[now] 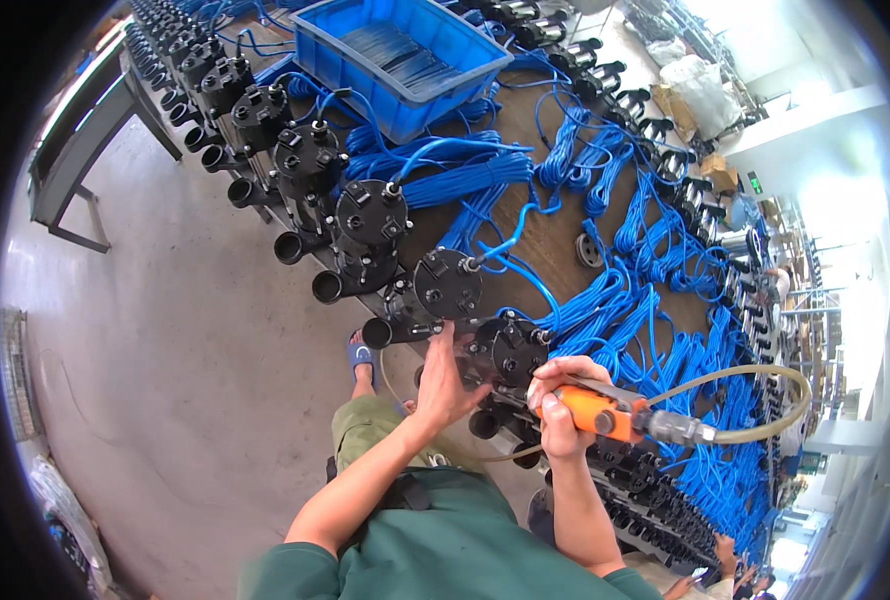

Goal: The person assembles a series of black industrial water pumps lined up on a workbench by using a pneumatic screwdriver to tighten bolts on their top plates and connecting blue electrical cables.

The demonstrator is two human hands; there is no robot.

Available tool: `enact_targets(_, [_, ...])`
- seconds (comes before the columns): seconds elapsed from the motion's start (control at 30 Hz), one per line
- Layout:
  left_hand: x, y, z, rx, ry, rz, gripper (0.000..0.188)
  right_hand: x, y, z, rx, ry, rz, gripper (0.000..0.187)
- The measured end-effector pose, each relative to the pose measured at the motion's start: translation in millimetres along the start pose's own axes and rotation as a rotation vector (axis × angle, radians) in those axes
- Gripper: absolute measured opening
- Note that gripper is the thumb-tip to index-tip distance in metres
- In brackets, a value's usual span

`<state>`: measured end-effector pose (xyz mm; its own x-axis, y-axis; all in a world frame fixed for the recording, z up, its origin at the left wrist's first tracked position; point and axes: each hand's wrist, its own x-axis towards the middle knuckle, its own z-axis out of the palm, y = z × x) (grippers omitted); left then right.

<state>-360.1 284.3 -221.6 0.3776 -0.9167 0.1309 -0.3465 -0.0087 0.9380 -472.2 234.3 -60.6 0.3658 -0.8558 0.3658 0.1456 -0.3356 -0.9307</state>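
My right hand [565,405] is wrapped round an orange pneumatic screwdriver [603,413], its tip hidden behind the fingers. A metal coupling joins the tool's rear to a tan air hose [780,370]. Close in front of that hand stands a black pump [518,350] with a round, screw-studded top and a blue cable. My left hand [447,385] lies along this pump's left side, fingers stretched and thumb apart, touching the black housings. Just beyond its fingertips is another black pump [447,284], with its side outlet pointing left.
Long rows of similar pumps line both bench edges. Bundled blue cables [595,310] cover much of the brown bench top [525,225]. A blue crate [405,80] stands farther along. At left is a metal frame [85,140] on the floor; other people's hands [727,555] show at lower right.
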Motion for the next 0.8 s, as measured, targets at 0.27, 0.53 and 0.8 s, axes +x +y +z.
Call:
enact_targets(0.27, [11, -22, 1, -0.012, -0.053, 0.082, 0.110, 39, 35, 36, -0.012, -0.085, -0.030, 0.027])
enact_targets(0.53, [11, -34, -1, 0.042, -0.187, -0.020, 0.103, 72, 13, 33, 0.173, 0.037, -0.048, 0.034])
enact_targets(0.8, [13, -33, -3, 0.054, -0.183, 0.030, 0.104, 89, 48, 13, -0.026, 0.117, 0.064, 0.027])
